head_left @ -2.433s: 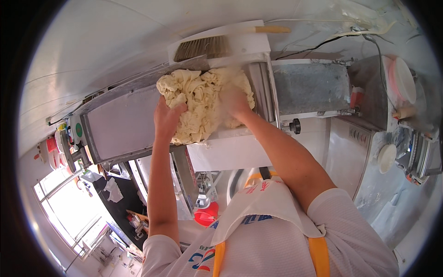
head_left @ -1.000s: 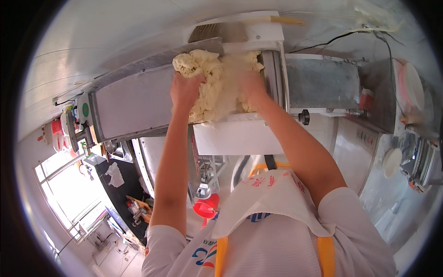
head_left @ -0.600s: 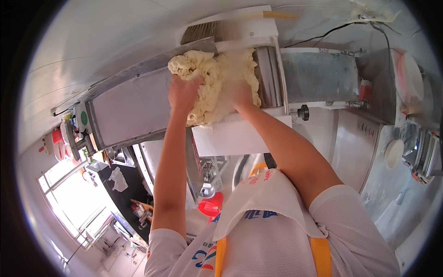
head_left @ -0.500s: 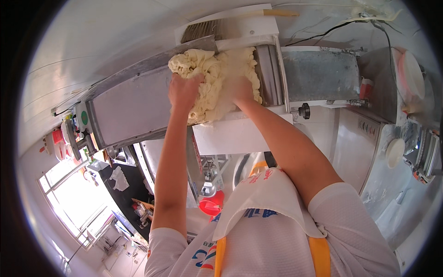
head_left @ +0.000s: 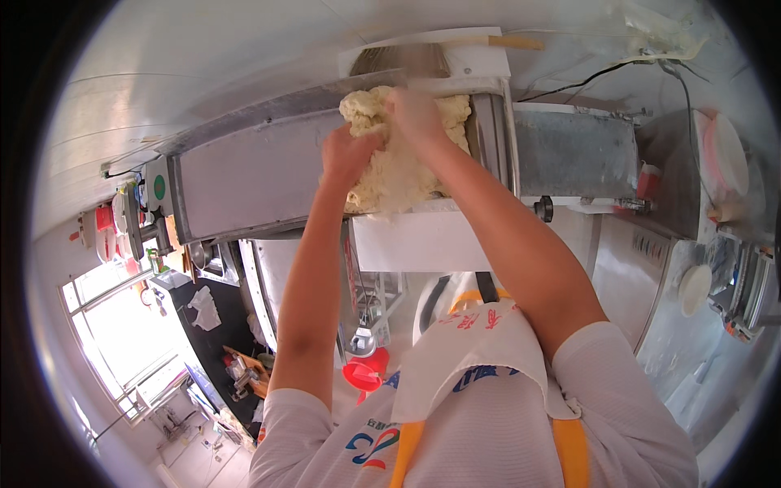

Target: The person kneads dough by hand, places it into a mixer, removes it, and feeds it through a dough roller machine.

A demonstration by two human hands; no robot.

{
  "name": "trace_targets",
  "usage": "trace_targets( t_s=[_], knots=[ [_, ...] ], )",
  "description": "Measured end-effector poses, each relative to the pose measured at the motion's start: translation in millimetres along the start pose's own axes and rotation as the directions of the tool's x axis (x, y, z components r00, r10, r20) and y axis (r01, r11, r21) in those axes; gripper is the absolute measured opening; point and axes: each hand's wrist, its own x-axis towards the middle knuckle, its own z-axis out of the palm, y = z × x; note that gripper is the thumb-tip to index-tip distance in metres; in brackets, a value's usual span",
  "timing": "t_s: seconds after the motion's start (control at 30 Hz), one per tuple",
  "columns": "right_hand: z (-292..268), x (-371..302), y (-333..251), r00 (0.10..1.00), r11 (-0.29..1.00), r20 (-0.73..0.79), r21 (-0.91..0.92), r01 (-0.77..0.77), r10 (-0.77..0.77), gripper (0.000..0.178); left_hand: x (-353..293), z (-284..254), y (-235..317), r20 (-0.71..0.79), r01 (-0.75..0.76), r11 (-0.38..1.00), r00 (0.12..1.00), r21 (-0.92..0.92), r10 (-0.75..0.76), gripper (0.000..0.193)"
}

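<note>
A large, lumpy mass of pale yellow dough [head_left: 378,183] lies at the roller end of a dough sheeting machine's grey bed [head_left: 252,175]. My left hand [head_left: 350,154] is closed on the dough's left side, the fingers sunk into it. Across the upper part of the lump reaches my right hand [head_left: 416,122], touching the dough; motion smears its fingers. Just right of the dough stands the metal roller [head_left: 490,138], partly covered by it.
Behind the bed, a bristle brush [head_left: 399,61] rests on a white ledge. A second grey bed [head_left: 573,150] extends past the roller, with a black knob [head_left: 543,209] at its front. A red plastic container [head_left: 366,370] sits lower down, below the machine.
My right hand has moved up and left over the dough, closer to my left hand. The dough's left part is drawn up and inward. The whole view has shifted slightly.
</note>
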Motion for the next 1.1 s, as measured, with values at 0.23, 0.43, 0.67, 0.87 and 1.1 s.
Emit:
trace_targets(
  t_s=[0.23, 0.43, 0.67, 0.87, 1.1],
  knots=[
    [34, 12, 54, 0.99, 0.87, 0.047, -0.473, 0.14, -0.134, 0.034, 13, 0, -8, 0.044, -0.068, 0.994, 0.996, -0.081, 0.071, 0.036],
    [37, 18, 69, 0.998, 0.861, 0.016, -0.505, 0.058, -0.057, 0.028, 11, -2, -8, 0.091, -0.036, 0.986, 0.995, -0.165, 0.051, 0.037],
    [26, 25, 85, 0.999, 0.823, -0.002, -0.567, 0.042, -0.052, 0.025, 12, -2, 1, 0.169, 0.016, 0.956, 0.985, -0.294, 0.036, 0.043],
    [15, 12, 64, 0.995, 0.801, 0.063, -0.59, 0.101, -0.078, 0.022, 11, 26, -19, -0.266, -0.192, 0.872, 0.904, 0.451, 0.336, 0.062],
    [13, 8, 89, 0.993, 0.868, -0.027, -0.488, 0.09, -0.118, 0.021, 8, 25, 25, -0.083, -0.148, 0.989, 0.985, 0.02, 0.149, 0.089]
  ],
)
